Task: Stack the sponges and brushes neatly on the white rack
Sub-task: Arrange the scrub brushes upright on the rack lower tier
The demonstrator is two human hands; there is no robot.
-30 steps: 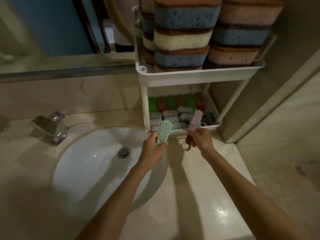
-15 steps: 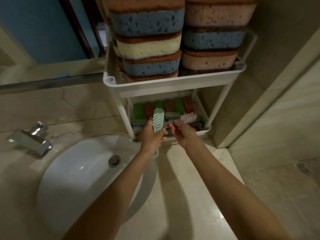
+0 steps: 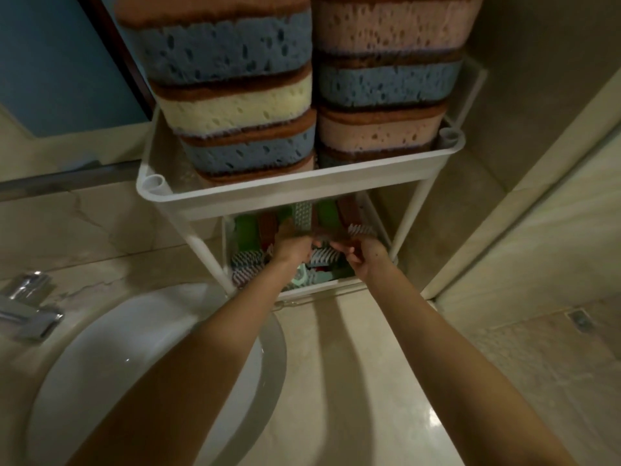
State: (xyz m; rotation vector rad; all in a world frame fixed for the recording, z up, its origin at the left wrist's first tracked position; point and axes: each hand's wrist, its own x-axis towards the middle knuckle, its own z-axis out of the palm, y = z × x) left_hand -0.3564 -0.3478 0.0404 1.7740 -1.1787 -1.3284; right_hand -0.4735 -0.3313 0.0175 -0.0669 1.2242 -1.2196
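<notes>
You are sliding the mint-green scrub brush point(image 3: 304, 218), upright in your closed left hand point(image 3: 291, 245), into the white rack's point(image 3: 302, 193) lower shelf, among the brushes near its front edge. Your right hand point(image 3: 364, 255) is pinching a pink-bristled brush point(image 3: 361, 230) toward the right edge. Next, I judge, you are needing a free slot, with care for the sponges point(image 3: 232, 109) stacked above.

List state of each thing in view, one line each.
left hand: inside lower shelf, grip shut on green brush
green brush: held upright
right hand: at lower shelf among brushes; grip unclear
sponges: stacked in two columns on top shelf
white rack: upright on counter, both shelves loaded
faucet: no water running
sink: no water visible in the basin
</notes>
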